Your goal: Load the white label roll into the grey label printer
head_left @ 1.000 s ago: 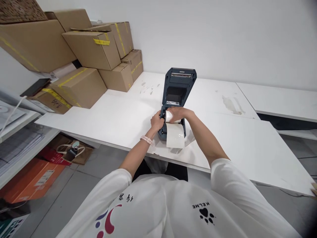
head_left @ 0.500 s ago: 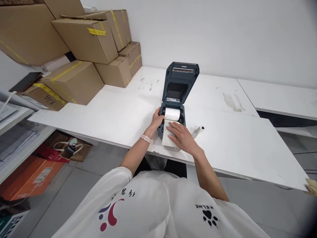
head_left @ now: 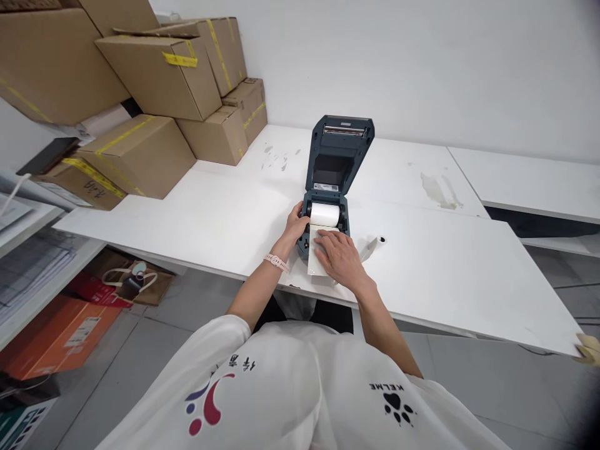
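Note:
A dark blue-grey label printer (head_left: pixel 338 145) stands on the white table with its lid raised. Inside its body sits a roll of white labels (head_left: pixel 325 214), from which a strip of labels (head_left: pixel 317 257) runs forward over the printer's front edge. My left hand (head_left: pixel 295 226) is closed around the left side of the printer, its thumb at the inner rim beside the roll. Lying flat on the label strip is my right hand (head_left: pixel 342 255), fingers stretched out and slightly apart; it covers the strip's right part and much of the printer's front.
Right of the printer lies a small white roll (head_left: pixel 377 242) with a loose tail. Taped cardboard boxes (head_left: pixel 159 75) are stacked at the table's left and back. The table's front edge (head_left: pixel 290 287) runs close to my body. A paper bag (head_left: pixel 154 289) and an orange box (head_left: pixel 51 331) stand lower left.
My right hand has shifted slightly left on the label strip, and its fingers sit a little closer together. My left hand keeps its hold on the printer.

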A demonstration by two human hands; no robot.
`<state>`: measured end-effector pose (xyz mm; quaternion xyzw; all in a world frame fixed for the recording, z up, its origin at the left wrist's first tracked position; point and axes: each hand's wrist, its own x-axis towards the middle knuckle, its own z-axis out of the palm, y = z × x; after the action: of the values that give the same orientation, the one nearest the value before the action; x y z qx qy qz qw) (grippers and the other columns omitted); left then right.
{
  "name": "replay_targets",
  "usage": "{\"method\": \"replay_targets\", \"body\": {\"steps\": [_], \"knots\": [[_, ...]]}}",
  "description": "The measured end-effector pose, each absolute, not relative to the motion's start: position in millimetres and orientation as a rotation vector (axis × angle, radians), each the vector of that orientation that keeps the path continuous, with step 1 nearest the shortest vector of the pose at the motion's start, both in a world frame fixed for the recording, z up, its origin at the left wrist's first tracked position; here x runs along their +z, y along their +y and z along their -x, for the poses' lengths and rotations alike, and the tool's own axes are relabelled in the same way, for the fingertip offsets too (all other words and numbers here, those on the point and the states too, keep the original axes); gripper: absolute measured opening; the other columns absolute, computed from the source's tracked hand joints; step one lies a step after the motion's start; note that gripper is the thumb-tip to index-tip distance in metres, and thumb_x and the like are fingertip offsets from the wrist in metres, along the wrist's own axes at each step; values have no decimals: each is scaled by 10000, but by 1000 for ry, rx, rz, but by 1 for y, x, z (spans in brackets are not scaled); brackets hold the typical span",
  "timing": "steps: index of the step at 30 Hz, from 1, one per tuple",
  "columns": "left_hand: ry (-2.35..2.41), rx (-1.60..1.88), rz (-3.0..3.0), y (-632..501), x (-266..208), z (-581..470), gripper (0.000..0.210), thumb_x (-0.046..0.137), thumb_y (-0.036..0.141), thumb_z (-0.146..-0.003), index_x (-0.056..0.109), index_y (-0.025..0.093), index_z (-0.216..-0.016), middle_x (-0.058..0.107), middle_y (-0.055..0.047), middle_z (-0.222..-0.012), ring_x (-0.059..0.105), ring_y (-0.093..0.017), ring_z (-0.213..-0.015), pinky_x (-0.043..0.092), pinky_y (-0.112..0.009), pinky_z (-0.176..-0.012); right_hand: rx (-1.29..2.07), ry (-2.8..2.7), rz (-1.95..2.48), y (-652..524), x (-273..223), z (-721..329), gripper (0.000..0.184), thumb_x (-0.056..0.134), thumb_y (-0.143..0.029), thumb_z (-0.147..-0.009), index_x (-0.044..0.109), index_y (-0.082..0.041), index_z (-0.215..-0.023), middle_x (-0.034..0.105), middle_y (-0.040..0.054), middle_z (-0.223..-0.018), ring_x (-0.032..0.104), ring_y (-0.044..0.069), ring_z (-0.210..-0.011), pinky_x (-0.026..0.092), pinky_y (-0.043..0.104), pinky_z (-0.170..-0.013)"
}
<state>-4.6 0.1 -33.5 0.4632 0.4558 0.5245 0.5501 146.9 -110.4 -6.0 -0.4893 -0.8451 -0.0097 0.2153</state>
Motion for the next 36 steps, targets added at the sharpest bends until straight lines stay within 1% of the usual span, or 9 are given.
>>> {"method": "replay_targets", "body": {"steps": [3,8,12,21,28,30,32,34,36], "knots": [[1070,1236,-1083,0,-33,5,750,530,78,-633,539,138,-1380,585,-143,-1452,598,-270,-1270,499,-396,-1060,-62,-2343,1366,-111,-8,-144,302,451,-332,-1034,629,-153,-1199,644,120,-1389,542,304,-1248,456,444,-1014],[1070,1247,-1045,0,-32,4,760,540,72,-619,555,162,-1373,597,-122,-1445,591,-268,-1288,478,-403,-1098,-106,-2361,1398,-114,-9,-139,279,434,-270,-1029,618,-169,-1212,600,78,-1469,512,323,-1273,436,462,-986],[1079,1235,-1044,-1,-30,4,765,549,80,-630,534,135,-1393,578,-145,-1461,590,-280,-1291,480,-407,-1094,-115,-2378,1416,-116,-10,-136,329,389,-245,-1042,591,-175,-1292,576,60,-1500,494,320,-1290,409,470,-995],[1101,1227,-1091,-2,-33,5,745,541,87,-647,537,168,-1387,580,-124,-1471,598,-264,-1283,489,-392,-1083,-103,-2388,1418,-123,-15,-133,433,359,-362,-1055,541,-189,-1408,512,85,-1557,459,359,-1343,397,520,-1048],[1135,1235,-1101,-4,-28,4,682,551,89,-688,560,172,-1364,616,-105,-1438,608,-246,-1269,488,-375,-1083,-65,-2384,1420,-125,-16,-132,455,372,-384,-1042,525,-202,-1429,483,97,-1577,445,377,-1361,408,547,-1041],[1168,1225,-1113,-12,-27,5,596,565,132,-749,579,176,-1343,637,-107,-1408,612,-252,-1259,493,-388,-1075,-68,-2377,1414,-125,-16,-132,453,377,-382,-1040,525,-203,-1429,485,98,-1576,444,377,-1362,406,543,-1041],[1206,1211,-1131,-24,-28,6,509,573,234,-836,584,188,-1342,624,-112,-1423,594,-268,-1285,481,-412,-1087,-70,-2373,1412,-125,-16,-132,452,379,-380,-1040,521,-201,-1430,488,100,-1572,440,376,-1362,402,541,-1042],[1246,1206,-1125,-38,-30,7,502,569,343,-895,562,201,-1377,574,-116,-1483,550,-277,-1347,449,-422,-1122,-70,-2377,1420,-125,-16,-131,455,383,-379,-1040,516,-186,-1430,485,104,-1573,432,378,-1363,395,542,-1046],[1264,1205,-1103,-50,-32,8,547,573,397,-914,523,198,-1421,527,-122,-1530,514,-277,-1390,427,-411,-1144,-66,-2382,1427,-125,-16,-131,458,401,-388,-1036,517,-167,-1421,488,115,-1567,427,381,-1358,384,545,-1055]]}}
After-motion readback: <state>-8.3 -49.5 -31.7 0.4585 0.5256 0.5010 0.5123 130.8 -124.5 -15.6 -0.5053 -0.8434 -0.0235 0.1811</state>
